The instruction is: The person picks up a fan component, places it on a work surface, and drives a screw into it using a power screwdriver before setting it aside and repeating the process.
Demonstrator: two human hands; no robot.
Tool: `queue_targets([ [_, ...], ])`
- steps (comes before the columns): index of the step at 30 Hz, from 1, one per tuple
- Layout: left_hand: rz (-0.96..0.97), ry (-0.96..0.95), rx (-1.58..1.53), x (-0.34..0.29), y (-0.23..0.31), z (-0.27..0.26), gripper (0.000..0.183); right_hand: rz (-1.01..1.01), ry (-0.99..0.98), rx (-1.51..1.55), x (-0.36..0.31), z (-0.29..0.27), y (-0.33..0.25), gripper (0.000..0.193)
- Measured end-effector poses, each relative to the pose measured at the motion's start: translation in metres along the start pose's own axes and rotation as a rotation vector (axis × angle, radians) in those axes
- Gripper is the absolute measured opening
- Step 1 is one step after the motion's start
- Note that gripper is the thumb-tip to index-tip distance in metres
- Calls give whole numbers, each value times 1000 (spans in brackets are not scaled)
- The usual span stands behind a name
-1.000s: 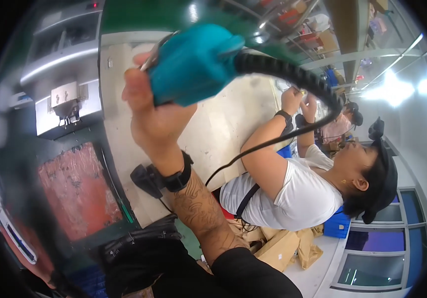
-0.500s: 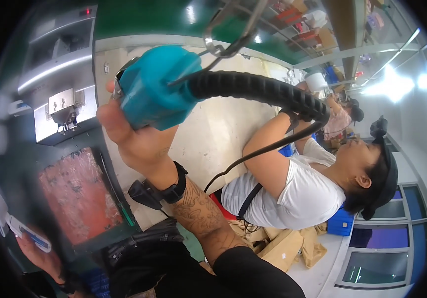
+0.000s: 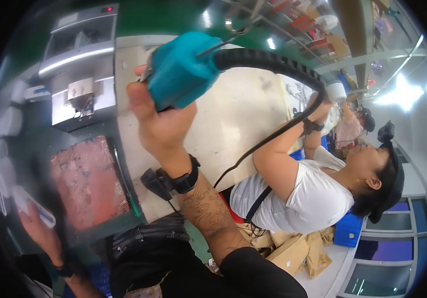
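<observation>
My right hand (image 3: pixel 166 131) is wrapped round a teal corded hand tool (image 3: pixel 188 69), raised over the pale tabletop. A thick black ribbed cable sleeve (image 3: pixel 268 59) leaves the tool and arcs to the right. The tool's working end is hidden, so its exact kind cannot be told. A metal hook (image 3: pixel 238 25) hangs just beyond it. At the lower left, my left hand (image 3: pixel 39 233) grips a flat white piece with a blue-grey edge (image 3: pixel 47 217); its fingers are partly covered. Several rounded white pieces (image 3: pixel 7 121) stand along the left rim.
A worn red mat (image 3: pixel 89 184) lies on the dark green surface between my hands, with a thin green-ended rod (image 3: pixel 126 184) beside it. Farther off stands a metal machine (image 3: pixel 82 94). A co-worker in a white shirt (image 3: pixel 318 193) is close on the right, near brown paper (image 3: pixel 293 248).
The whole view has shifted, so most things sit farther right and higher. My left hand has moved farther forward with the white piece. My right hand keeps its hold on the teal tool.
</observation>
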State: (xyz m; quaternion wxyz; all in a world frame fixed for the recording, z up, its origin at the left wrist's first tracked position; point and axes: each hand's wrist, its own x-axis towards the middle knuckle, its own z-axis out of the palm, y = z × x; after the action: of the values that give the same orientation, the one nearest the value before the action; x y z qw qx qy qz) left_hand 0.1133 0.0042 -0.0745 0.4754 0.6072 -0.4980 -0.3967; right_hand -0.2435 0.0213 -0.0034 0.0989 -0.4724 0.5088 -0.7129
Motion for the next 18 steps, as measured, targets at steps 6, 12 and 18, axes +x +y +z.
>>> queue_targets([
  [6,-145,11,-257,-3,-6,10,21,-88,120,-115,-4,-6,3,29],
  [12,-122,-214,-477,-11,42,10,39,-4,100,-55,-4,1,-21,57],
  [18,-55,-160,-433,-8,35,3,49,10,47,-53,-8,13,-24,57],
])
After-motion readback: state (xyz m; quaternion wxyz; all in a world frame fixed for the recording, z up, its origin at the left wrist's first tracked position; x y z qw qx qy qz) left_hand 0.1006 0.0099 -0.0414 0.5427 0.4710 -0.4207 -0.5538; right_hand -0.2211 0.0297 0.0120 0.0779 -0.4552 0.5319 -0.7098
